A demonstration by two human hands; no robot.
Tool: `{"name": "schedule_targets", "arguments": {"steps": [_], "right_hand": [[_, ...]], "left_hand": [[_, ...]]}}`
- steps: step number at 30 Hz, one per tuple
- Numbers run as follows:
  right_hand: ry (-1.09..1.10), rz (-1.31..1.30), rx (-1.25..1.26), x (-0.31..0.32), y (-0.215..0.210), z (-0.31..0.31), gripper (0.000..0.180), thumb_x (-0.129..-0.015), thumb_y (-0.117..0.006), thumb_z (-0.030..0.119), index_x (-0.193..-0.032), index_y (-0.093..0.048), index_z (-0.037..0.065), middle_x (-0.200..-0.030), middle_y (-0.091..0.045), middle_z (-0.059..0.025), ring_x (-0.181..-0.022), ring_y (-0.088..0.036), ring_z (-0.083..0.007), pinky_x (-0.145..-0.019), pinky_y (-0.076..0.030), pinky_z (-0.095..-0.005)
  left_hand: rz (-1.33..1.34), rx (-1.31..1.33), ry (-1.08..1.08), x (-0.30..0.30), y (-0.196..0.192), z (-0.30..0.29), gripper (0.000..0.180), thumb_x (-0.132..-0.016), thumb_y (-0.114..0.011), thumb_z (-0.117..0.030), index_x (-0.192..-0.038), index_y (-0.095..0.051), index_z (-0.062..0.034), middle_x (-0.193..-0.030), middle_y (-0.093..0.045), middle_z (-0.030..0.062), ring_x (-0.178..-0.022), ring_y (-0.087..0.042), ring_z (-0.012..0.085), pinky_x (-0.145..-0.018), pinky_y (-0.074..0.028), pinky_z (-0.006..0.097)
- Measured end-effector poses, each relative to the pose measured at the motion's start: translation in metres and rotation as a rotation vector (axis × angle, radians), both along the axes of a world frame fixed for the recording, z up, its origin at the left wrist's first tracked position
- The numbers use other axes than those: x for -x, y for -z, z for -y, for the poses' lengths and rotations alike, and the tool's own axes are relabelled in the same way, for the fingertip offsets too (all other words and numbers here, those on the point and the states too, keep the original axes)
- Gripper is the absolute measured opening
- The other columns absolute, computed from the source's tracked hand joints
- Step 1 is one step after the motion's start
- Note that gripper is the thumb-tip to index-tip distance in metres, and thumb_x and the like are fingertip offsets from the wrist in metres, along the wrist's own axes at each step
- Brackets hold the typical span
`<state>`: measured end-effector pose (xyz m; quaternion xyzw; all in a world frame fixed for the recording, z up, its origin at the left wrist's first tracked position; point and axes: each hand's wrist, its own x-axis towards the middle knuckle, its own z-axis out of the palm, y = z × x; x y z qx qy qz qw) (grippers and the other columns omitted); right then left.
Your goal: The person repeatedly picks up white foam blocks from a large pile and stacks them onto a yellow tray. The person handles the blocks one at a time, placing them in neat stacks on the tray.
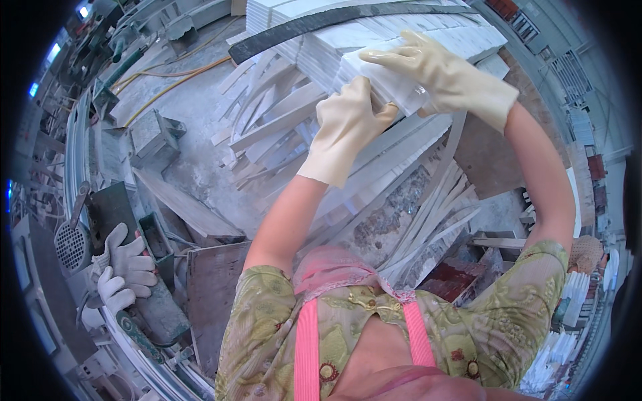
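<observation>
Both my hands wear cream rubber gloves and are at the near end of a stack of white stone slabs. My left hand point(348, 123) is closed around the near left corner of a white stone tile point(388, 80), its thumb pointing right along the front edge. Across the tile's right part lies my right hand point(435, 70), fingers stretched over the top and another digit at the near edge. The glove and the tile hide part of its grip. Behind, the stacked white slabs point(287, 47) have a dark strap point(348, 21) running over them.
Long thin stone offcuts point(277, 130) lie heaped below the stack. At left are a metal block point(154, 137), a yellow hose point(160, 93) and white work gloves point(127, 264) on machinery. A brown board point(491, 157) leans at right; a red box-like thing point(451, 277) sits near my right side.
</observation>
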<state>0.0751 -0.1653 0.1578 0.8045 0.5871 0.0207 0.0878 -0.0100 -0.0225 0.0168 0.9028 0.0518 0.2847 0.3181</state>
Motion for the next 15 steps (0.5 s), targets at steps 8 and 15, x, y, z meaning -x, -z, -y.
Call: {"name": "schedule_targets", "arguments": {"steps": [8,15], "right_hand": [[-0.025,0.455,-0.25,0.003,0.064,0.027,0.057,-0.09,-0.064,0.009,-0.146,-0.051,0.007,-0.139,-0.063,-0.0103,-0.132,-0.057,-0.0306,-0.107,-0.05,-0.0399],[-0.02,0.097,-0.334,-0.001,0.029,0.04,0.056,-0.088,-0.061,0.0,-0.143,-0.056,0.013,-0.138,-0.064,-0.0131,-0.121,-0.065,-0.0313,-0.099,-0.055,-0.0418]], "left_hand": [[-0.067,0.005,0.012,0.005,-0.014,0.0,0.046,-0.083,-0.074,-0.045,-0.094,-0.063,-0.0011,-0.082,-0.073,0.0163,-0.074,-0.072,0.0344,-0.069,-0.056,0.043],[-0.134,0.082,0.093,0.008,-0.029,-0.004,0.05,-0.086,-0.072,-0.048,-0.093,-0.063,0.0008,-0.082,-0.073,0.0189,-0.077,-0.073,0.0366,-0.071,-0.056,0.043]]}}
